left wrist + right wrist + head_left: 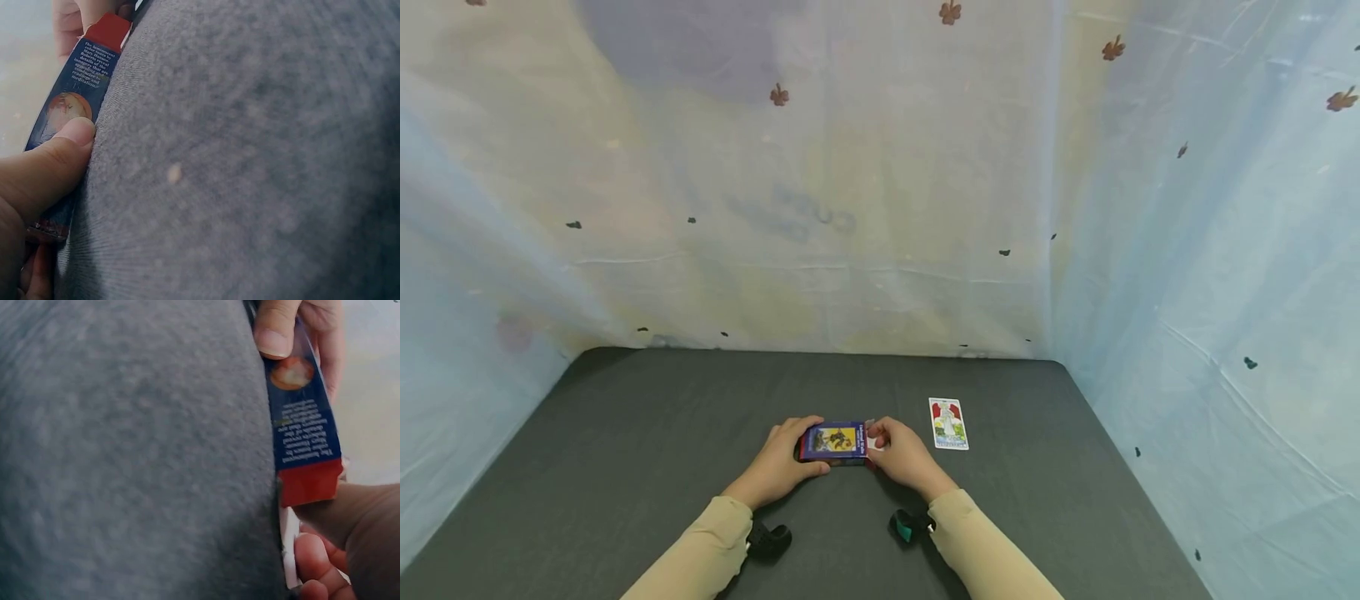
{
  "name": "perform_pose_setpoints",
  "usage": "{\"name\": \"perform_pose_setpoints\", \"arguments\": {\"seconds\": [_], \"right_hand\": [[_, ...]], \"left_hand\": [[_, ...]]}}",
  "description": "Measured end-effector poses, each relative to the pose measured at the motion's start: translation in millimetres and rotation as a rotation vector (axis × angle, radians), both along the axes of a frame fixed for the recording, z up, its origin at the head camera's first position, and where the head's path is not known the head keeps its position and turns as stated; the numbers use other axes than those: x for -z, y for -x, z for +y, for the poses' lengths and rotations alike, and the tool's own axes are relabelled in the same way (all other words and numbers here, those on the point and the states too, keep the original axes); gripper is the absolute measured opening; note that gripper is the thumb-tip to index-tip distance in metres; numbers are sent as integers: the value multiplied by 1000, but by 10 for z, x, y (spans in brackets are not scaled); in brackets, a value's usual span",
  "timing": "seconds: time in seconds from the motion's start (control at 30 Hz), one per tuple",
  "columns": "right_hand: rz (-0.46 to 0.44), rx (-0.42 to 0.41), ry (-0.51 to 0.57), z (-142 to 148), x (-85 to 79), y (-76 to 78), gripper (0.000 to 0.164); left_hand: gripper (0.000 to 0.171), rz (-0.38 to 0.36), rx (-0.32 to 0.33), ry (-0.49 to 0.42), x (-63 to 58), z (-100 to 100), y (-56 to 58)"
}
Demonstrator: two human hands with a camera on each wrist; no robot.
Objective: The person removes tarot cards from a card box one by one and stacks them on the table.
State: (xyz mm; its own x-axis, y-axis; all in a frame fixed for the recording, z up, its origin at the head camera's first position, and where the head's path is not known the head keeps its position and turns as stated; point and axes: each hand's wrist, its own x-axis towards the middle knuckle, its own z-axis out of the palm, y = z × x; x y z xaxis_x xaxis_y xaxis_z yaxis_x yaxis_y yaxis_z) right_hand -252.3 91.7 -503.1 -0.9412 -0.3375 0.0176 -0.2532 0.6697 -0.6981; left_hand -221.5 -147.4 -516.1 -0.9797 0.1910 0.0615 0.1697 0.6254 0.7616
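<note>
From the head, a blue tarot box [837,442] with a yellow picture lies on the dark grey tabletop [685,467]. The left hand [781,462] grasps its left end, with the thumb on the near side. The right hand [907,458] pinches a white piece [876,445] at its right end. A tarot card [950,423] lies face up near the right hand, farther back. From the left wrist, the left thumb presses the box's side by a round picture, and a red flap [107,31] shows at the end. From the right wrist, the right fingers [312,557] curl at the white piece; I cannot tell if it is cards
</note>
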Motion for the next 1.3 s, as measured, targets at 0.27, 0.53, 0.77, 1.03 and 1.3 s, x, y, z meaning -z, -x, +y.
{"name": "perform_pose_setpoints", "arguments": {"seconds": [0.27, 0.53, 0.77, 1.03, 1.3], "right_hand": [[-67, -25, 39, 43, -33, 23, 22], [-99, -70, 85, 81, -98, 19, 31], [-101, -82, 102, 83, -100, 18, 31], [-150, -72, 123, 96, -74, 54, 30], [-90, -28, 75, 42, -34, 60, 32]], "left_hand": [[76, -10, -3, -3, 6, -1, -3], [77, -17, -9, 3, 29, -4, 15], [77, -19, -13, 5, 20, -3, 2], [77, -24, -11, 6, 35, 4, -2], [77, -22, -10, 1, 27, 2, -3]]}}
